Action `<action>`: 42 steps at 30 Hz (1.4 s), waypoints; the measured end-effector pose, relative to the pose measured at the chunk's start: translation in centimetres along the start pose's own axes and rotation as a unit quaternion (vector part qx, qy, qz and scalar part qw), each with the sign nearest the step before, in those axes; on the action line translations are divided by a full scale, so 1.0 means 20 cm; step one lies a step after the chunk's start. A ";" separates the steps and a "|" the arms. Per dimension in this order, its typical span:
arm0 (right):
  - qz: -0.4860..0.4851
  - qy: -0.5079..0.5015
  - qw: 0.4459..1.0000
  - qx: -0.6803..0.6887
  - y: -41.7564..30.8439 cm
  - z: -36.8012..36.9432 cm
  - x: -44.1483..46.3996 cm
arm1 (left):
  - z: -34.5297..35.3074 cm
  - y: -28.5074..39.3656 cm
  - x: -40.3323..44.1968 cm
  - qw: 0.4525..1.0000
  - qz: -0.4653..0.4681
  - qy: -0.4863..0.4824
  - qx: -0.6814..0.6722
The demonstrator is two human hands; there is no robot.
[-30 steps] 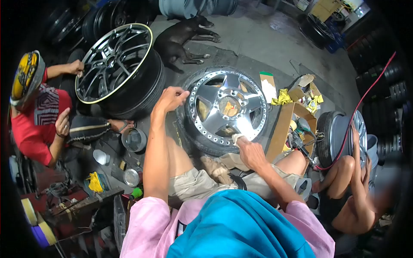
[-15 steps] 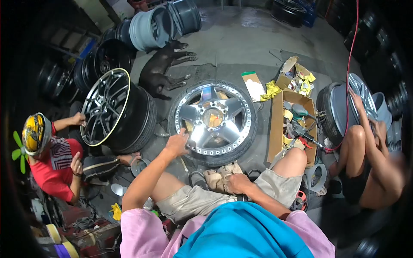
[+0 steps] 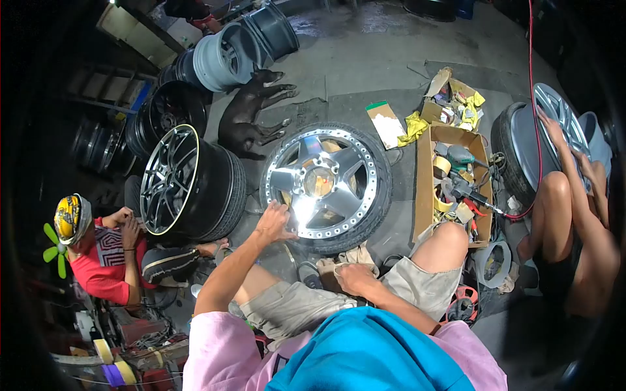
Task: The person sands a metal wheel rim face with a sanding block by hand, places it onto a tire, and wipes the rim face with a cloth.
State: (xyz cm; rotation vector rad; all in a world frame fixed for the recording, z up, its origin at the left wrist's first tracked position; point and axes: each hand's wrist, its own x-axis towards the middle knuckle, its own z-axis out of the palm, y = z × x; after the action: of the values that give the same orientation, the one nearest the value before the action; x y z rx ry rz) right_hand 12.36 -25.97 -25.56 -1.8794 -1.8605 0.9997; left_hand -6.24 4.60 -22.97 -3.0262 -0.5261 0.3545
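Note:
A polished five-spoke wheel rim (image 3: 339, 210) with a tyre (image 3: 378, 215) around it lies face up in front of me. My left hand (image 3: 276, 223) is at its near left edge, thumb and fingers apart, the fingertips at the rim's lip. Between my knees, my right hand (image 3: 357, 279) is closed on a tan cloth (image 3: 355, 256), which lies against the tyre's near side. Part of the cloth is hidden behind that hand.
At the right stands a cardboard box (image 3: 424, 189) of power tools and tape rolls. A black dog (image 3: 244, 120) lies beyond the wheel. One person (image 3: 114, 260) sits left by a black wheel (image 3: 171, 179); another person (image 3: 574, 215) touches a wheel at right. A red hose (image 3: 536, 130) hangs there.
My left hand has slid slightly down along the rim's edge, its fingers more bent. My view has shifted slightly. The person at left has brought both hands together, away from the black wheel.

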 end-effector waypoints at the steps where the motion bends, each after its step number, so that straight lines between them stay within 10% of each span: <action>1: 0.006 -0.005 1.000 0.012 -0.01 -0.01 0.00 | -0.01 0.03 0.00 1.000 0.000 -0.003 0.002; 12: -0.018 -0.048 0.997 0.060 0.03 -0.05 0.00 | -0.14 0.81 0.26 0.962 -0.249 0.022 -0.107; 15: 0.000 -0.062 0.994 0.092 0.04 -0.28 0.01 | -0.08 0.74 0.27 0.974 -0.177 0.001 -0.144; 17: -0.014 0.103 0.944 0.313 0.07 -0.33 0.07 | -0.14 0.55 0.26 0.947 -0.170 -0.037 -0.268; 24: -0.067 0.136 0.988 -0.005 -0.01 -0.62 0.74 | -0.48 -0.19 0.03 0.813 -0.319 0.320 -0.367; 42: -0.006 0.059 0.983 -0.175 -0.03 -0.53 1.31 | -0.58 -0.31 -0.31 0.757 -0.334 0.317 -0.463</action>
State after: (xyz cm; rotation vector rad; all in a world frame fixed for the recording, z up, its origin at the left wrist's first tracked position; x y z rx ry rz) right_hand 16.70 1.98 -24.40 -2.0623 -2.0784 0.5679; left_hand -11.27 8.16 -9.75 -2.9912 -2.0462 -1.2683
